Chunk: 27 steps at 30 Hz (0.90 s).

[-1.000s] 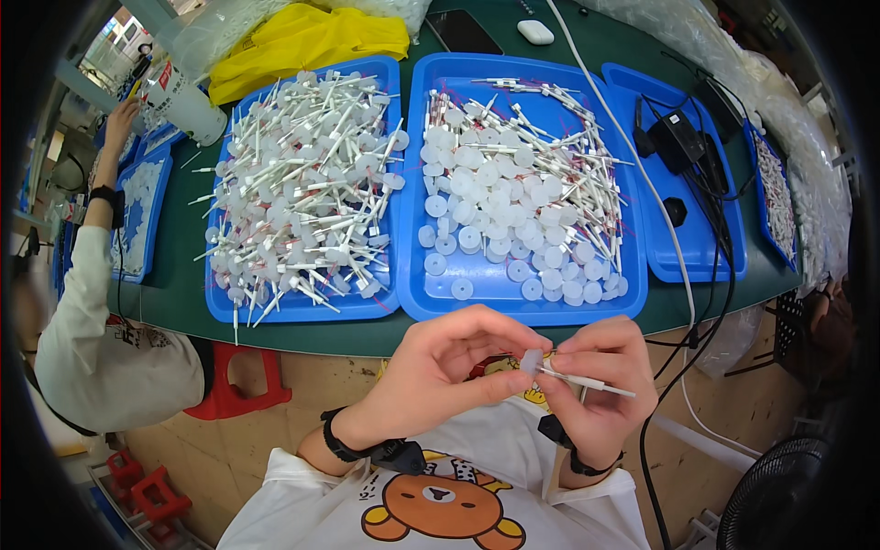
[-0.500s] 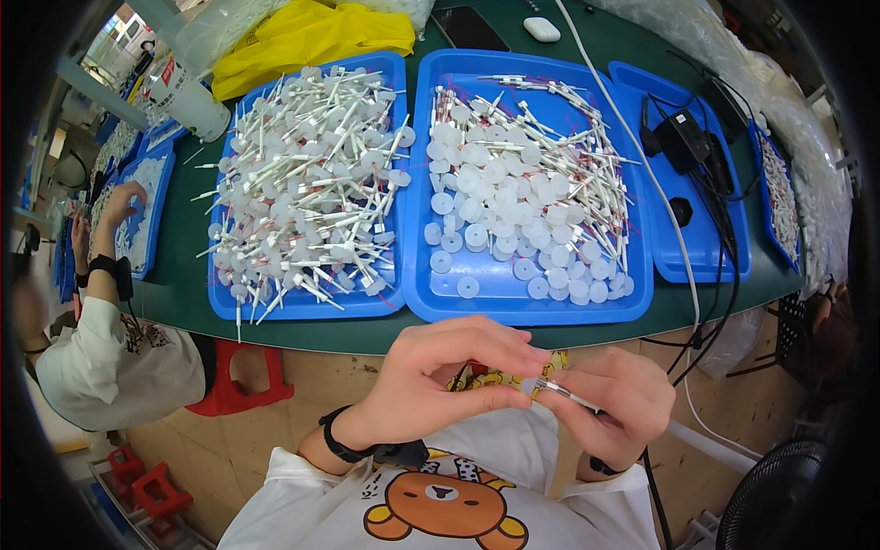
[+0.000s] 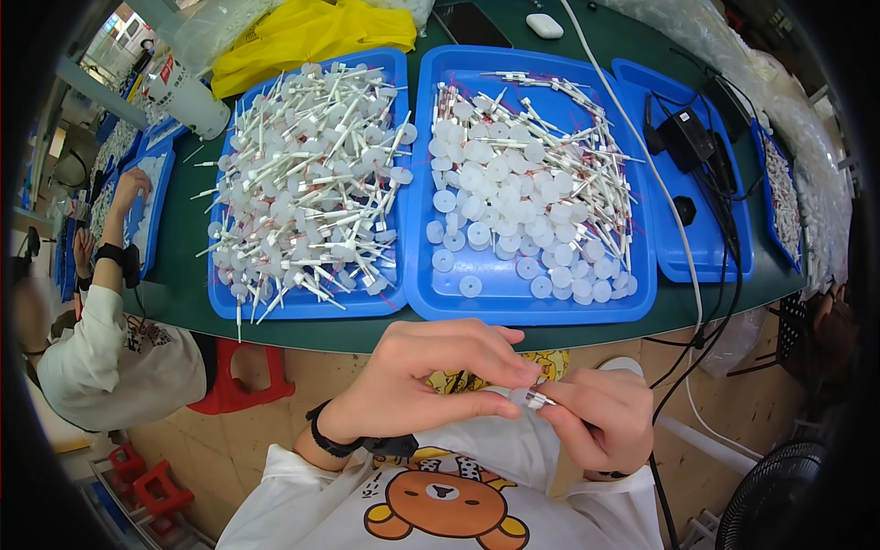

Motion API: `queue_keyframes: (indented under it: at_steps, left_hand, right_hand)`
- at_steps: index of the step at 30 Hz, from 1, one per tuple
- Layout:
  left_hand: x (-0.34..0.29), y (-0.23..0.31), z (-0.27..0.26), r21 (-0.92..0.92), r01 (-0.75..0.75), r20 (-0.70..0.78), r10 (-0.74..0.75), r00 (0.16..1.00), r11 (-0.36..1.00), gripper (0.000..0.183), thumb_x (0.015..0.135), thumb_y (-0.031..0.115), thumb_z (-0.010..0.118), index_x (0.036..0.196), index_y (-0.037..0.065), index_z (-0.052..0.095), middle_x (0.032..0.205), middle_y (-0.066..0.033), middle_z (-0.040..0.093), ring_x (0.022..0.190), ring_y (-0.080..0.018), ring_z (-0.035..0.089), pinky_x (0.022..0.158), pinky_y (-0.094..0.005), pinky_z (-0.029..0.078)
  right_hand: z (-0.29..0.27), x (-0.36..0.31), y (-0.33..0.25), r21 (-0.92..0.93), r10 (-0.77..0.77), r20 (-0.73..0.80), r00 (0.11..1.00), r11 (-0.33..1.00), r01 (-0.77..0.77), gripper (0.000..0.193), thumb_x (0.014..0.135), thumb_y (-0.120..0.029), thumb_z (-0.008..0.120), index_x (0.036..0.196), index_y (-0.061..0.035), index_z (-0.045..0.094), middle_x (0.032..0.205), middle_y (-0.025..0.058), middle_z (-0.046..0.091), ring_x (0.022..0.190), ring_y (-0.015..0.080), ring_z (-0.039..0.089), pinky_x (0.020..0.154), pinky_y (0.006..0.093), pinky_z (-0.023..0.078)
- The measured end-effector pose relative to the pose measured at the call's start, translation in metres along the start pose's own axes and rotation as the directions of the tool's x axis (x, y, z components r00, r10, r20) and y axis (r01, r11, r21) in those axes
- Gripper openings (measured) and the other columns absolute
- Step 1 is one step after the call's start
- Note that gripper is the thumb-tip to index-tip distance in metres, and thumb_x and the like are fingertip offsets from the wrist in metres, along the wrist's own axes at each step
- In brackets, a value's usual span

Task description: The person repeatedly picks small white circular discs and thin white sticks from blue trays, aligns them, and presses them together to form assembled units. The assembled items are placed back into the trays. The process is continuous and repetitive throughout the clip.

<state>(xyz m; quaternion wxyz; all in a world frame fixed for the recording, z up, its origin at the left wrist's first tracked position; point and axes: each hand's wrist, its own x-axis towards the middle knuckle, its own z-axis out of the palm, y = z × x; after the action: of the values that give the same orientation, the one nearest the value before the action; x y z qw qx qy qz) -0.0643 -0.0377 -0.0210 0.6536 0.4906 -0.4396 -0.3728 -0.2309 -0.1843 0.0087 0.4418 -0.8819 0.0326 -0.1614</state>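
Note:
My left hand (image 3: 435, 371) is curled in front of my shirt, index finger and thumb pinching a small translucent plastic disc (image 3: 521, 396) seen nearly edge-on. Facing it, my right hand (image 3: 600, 417) grips a thin white rod with a shiny metal end (image 3: 539, 399) between thumb and index finger. The rod's metal end is close to the disc; whether they touch, I cannot tell. Most of the rod is hidden in my right fingers. Beyond my hands lies a blue tray (image 3: 449, 307) of loose translucent discs (image 3: 504, 192) and white rods (image 3: 587, 151).
To its left, another blue tray (image 3: 302, 310) is heaped with rods bearing discs. A third tray (image 3: 678, 261) on the right holds black adapters (image 3: 686, 136); a white cable (image 3: 655, 179) crosses it. A co-worker (image 3: 119, 353) sits at left. A fan (image 3: 775, 500) stands lower right.
Both hands have shifted slightly, the right one moving left and down. The rod has turned in my right fingers, and less of its length shows.

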Motion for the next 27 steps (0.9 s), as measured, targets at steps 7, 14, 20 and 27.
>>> queue_keyframes:
  at_steps: [7,14,20,27]
  left_hand:
    - [0.002,-0.004,-0.006,0.047,-0.081,0.04,0.079,0.996,0.996,0.02,0.072,-0.001,0.081,0.091,0.0,0.074,0.094,-0.0126,0.074,0.092,-0.0232,0.07,0.1,-0.0501,0.05]
    - [0.002,-0.008,-0.004,-0.061,-0.094,0.066,0.098,0.993,0.994,0.022,0.068,-0.005,0.082,0.088,0.0,0.075,0.094,-0.0163,0.073,0.092,-0.0286,0.069,0.101,-0.0552,0.047]
    - [0.002,-0.012,-0.001,0.122,-0.109,0.023,0.107,0.994,0.986,0.022,0.07,-0.003,0.082,0.091,-0.001,0.074,0.095,-0.0164,0.074,0.09,-0.0266,0.07,0.101,-0.0531,0.048]
    - [-0.005,-0.014,-0.001,0.179,-0.08,-0.055,0.092,0.994,0.981,0.026,0.071,0.0,0.082,0.096,0.0,0.074,0.098,-0.0145,0.074,0.091,-0.0248,0.07,0.1,-0.0518,0.049]
  right_hand:
    - [0.014,-0.004,0.0,0.373,0.233,0.021,0.972,0.901,-0.224,0.016,0.091,-0.005,0.058,0.085,0.0051,0.069,0.063,0.008,0.066,0.044,0.0122,0.057,0.041,0.0233,0.042]
    - [0.012,-0.005,-0.004,0.62,0.381,0.207,0.901,0.661,-0.422,0.03,0.099,-0.009,0.049,0.082,0.0089,0.065,0.061,0.0129,0.064,0.044,0.0133,0.057,0.039,0.0242,0.042]
    - [0.028,-0.018,0.007,0.773,0.478,0.21,0.853,0.453,-0.445,0.022,0.101,-0.008,0.051,0.098,0.0067,0.067,0.072,0.01,0.066,0.051,0.009,0.057,0.043,0.0213,0.043]
    - [0.032,-0.015,0.01,0.744,0.476,0.138,0.869,0.529,-0.408,0.025,0.102,-0.011,0.048,0.096,0.0075,0.064,0.076,0.01,0.066,0.059,0.0091,0.059,0.051,0.0216,0.046]
